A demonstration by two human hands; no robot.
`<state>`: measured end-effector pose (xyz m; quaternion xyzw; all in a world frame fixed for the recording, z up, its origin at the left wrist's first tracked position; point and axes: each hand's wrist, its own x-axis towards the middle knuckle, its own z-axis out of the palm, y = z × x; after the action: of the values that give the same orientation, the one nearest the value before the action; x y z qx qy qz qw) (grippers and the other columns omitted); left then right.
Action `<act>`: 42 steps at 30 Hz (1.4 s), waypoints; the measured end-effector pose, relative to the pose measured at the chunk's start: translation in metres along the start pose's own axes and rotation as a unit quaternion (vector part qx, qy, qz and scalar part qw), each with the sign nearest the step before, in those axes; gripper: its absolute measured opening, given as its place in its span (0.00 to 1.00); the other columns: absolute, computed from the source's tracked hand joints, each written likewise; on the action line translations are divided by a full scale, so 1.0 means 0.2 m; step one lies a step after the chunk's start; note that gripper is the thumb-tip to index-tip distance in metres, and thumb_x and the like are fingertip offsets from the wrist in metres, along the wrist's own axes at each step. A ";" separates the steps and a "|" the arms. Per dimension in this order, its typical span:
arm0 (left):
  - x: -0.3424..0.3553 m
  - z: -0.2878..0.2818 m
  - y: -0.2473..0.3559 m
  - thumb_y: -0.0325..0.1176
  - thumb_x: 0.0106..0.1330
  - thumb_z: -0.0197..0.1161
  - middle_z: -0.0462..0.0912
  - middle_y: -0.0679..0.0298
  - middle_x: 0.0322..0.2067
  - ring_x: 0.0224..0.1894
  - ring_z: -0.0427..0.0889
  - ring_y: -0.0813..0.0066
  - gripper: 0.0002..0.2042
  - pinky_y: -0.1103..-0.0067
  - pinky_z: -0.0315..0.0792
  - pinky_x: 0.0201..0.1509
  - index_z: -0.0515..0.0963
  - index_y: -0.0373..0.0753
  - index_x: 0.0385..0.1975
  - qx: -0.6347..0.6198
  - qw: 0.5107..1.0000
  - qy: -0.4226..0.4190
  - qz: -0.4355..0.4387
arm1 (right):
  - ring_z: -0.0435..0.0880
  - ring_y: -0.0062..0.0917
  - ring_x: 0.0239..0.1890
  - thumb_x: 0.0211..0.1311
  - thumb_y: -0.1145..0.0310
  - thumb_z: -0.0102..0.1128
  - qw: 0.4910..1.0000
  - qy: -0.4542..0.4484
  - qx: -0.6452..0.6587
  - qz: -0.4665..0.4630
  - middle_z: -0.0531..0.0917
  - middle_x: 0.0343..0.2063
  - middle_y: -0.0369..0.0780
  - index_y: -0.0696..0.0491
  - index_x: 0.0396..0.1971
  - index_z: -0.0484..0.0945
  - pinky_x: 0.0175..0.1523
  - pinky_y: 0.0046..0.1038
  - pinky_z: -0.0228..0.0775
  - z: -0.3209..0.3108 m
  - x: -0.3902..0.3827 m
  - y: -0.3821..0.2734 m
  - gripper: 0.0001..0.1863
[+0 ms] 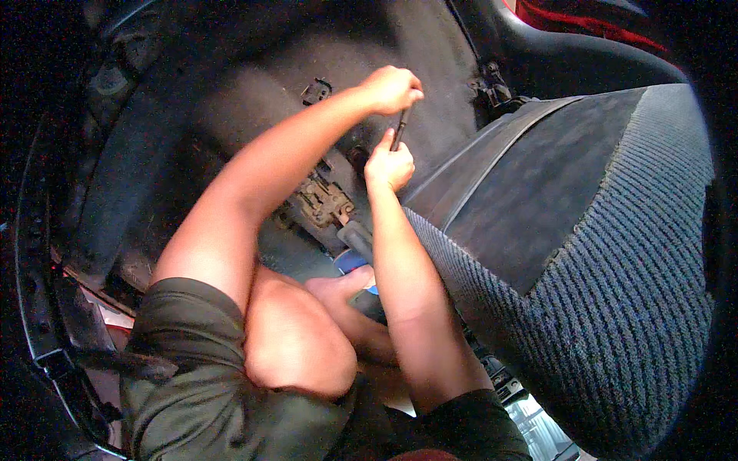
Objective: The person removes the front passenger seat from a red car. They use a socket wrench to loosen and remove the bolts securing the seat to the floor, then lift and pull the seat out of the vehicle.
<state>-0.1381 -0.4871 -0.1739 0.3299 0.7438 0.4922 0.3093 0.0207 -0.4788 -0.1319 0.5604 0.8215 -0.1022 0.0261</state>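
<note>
My left hand (393,88) is closed like a fist around the upper end of a thin dark rod-shaped tool (400,129). Lower down, my right hand (390,166) grips the same tool, its thumb lying along the shaft. The tool's lower end is hidden by the right hand, so its exact kind does not show. Both hands are above the dark carpeted floor (438,100) of a car. Below and left of the right hand is a worn, brownish metal mechanism (327,201), with a grey handle-like part (355,237) beside it.
A grey ribbed-fabric car seat (623,284), tipped on its side, fills the right. A small metal bracket (316,91) stands up from the floor near my left forearm. My bent knee (300,338) and bare foot are close below, by a blue object (350,261).
</note>
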 end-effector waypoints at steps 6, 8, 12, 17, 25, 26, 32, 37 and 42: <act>0.09 0.29 0.11 0.47 0.74 0.60 0.90 0.54 0.47 0.51 0.88 0.50 0.17 0.59 0.79 0.58 0.86 0.46 0.53 -0.080 0.994 -0.018 -0.074 | 0.88 0.57 0.38 0.66 0.43 0.63 0.986 0.024 0.073 0.145 0.88 0.32 0.57 0.58 0.32 0.88 0.46 0.52 0.77 0.03 0.05 -0.01 0.28; 0.06 0.23 0.07 0.49 0.74 0.58 0.89 0.53 0.46 0.49 0.88 0.49 0.18 0.58 0.79 0.57 0.86 0.45 0.52 -0.077 0.994 0.010 -0.073 | 0.88 0.56 0.38 0.66 0.42 0.63 0.997 0.004 0.026 0.078 0.88 0.32 0.57 0.58 0.31 0.88 0.46 0.52 0.77 -0.01 0.05 -0.01 0.28; -0.09 -0.03 -0.16 0.50 0.74 0.57 0.89 0.51 0.41 0.45 0.87 0.46 0.19 0.57 0.80 0.50 0.85 0.42 0.48 -0.034 0.997 0.059 -0.035 | 0.88 0.56 0.36 0.66 0.39 0.62 0.998 -0.035 -0.031 -0.032 0.87 0.29 0.57 0.57 0.28 0.86 0.44 0.54 0.77 0.01 0.00 -0.05 0.30; -0.39 -0.18 -0.26 0.49 0.73 0.55 0.89 0.56 0.37 0.44 0.86 0.51 0.18 0.56 0.76 0.51 0.87 0.43 0.42 0.024 0.992 0.108 -0.064 | 0.87 0.54 0.33 0.63 0.40 0.65 0.976 -0.103 -0.056 -0.181 0.87 0.26 0.52 0.53 0.24 0.82 0.41 0.54 0.78 0.04 -0.03 0.02 0.27; -0.96 -0.26 -0.23 0.40 0.73 0.60 0.88 0.58 0.33 0.42 0.84 0.57 0.11 0.61 0.70 0.53 0.86 0.43 0.37 0.171 0.965 0.193 -0.039 | 0.87 0.44 0.33 0.55 0.48 0.73 0.904 -0.129 -0.091 -0.396 0.87 0.25 0.44 0.50 0.22 0.81 0.39 0.47 0.79 0.02 -0.03 0.11 0.20; -0.93 -0.26 -0.22 0.41 0.73 0.61 0.88 0.57 0.34 0.42 0.85 0.55 0.11 0.61 0.72 0.52 0.86 0.43 0.38 0.154 0.969 0.182 -0.062 | 0.87 0.44 0.33 0.55 0.47 0.73 0.909 -0.132 -0.093 -0.384 0.87 0.25 0.44 0.50 0.22 0.81 0.40 0.47 0.80 0.02 -0.03 0.10 0.20; -0.50 -0.15 -0.18 0.45 0.72 0.62 0.89 0.51 0.39 0.42 0.89 0.50 0.15 0.63 0.81 0.45 0.88 0.41 0.45 -0.050 0.969 0.228 -0.077 | 0.88 0.52 0.35 0.59 0.44 0.70 0.981 -0.101 -0.061 -0.153 0.88 0.27 0.50 0.53 0.24 0.82 0.42 0.51 0.79 0.02 -0.04 0.02 0.24; -0.08 0.13 -0.01 0.49 0.71 0.63 0.88 0.53 0.50 0.52 0.88 0.51 0.22 0.61 0.80 0.58 0.82 0.47 0.60 -0.068 0.997 0.017 -0.036 | 0.88 0.54 0.35 0.64 0.41 0.66 0.997 0.018 0.022 0.066 0.88 0.29 0.55 0.57 0.25 0.84 0.43 0.51 0.77 0.07 0.00 0.01 0.29; -0.01 0.37 0.01 0.47 0.73 0.61 0.87 0.49 0.52 0.54 0.86 0.47 0.21 0.58 0.78 0.61 0.79 0.47 0.62 -0.098 0.995 -0.013 -0.028 | 0.89 0.54 0.36 0.65 0.45 0.67 0.987 0.020 0.086 0.132 0.88 0.29 0.54 0.58 0.28 0.86 0.44 0.51 0.77 0.06 0.02 -0.02 0.26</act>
<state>-0.0783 -0.4481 -0.1954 0.2836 0.6969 0.5494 0.3635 0.0145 -0.4793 -0.1428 0.6662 0.7285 -0.1574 -0.0253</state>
